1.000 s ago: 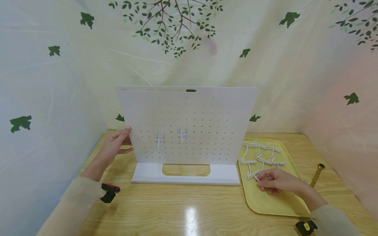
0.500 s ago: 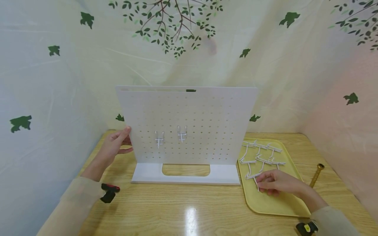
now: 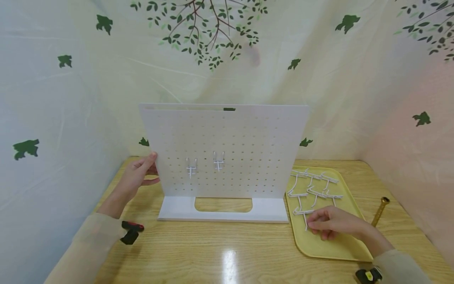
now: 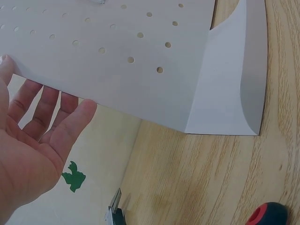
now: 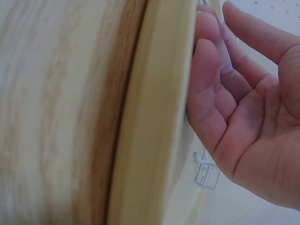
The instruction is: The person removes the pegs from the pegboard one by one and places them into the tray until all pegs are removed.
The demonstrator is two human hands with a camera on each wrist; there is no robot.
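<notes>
A white pegboard (image 3: 227, 138) stands upright on its base, with two wire hooks (image 3: 218, 161) fitted in its holes. My left hand (image 3: 140, 175) grips the board's left edge; in the left wrist view the thumb lies at the front and the fingers reach behind. At the tray's near part, my right hand (image 3: 333, 223) has its curled fingertips right at the stem of a white double-pronged wire hook (image 3: 304, 217). In the right wrist view the right thumb (image 5: 248, 28) stands a little apart from the fingers. I cannot tell whether they pinch the hook.
The yellow tray (image 3: 305, 246) holds several more white wire hooks (image 3: 315, 191) behind the right hand. To its right lies a brass-coloured rod (image 3: 381, 211). A printed curtain (image 3: 227, 83) closes off the back and sides of the wooden table (image 3: 198, 252).
The wire hook at my right fingertips has slid slightly left and turned, its stem now pointing toward me. My right hand has shifted a little with it. My left hand stays put.
</notes>
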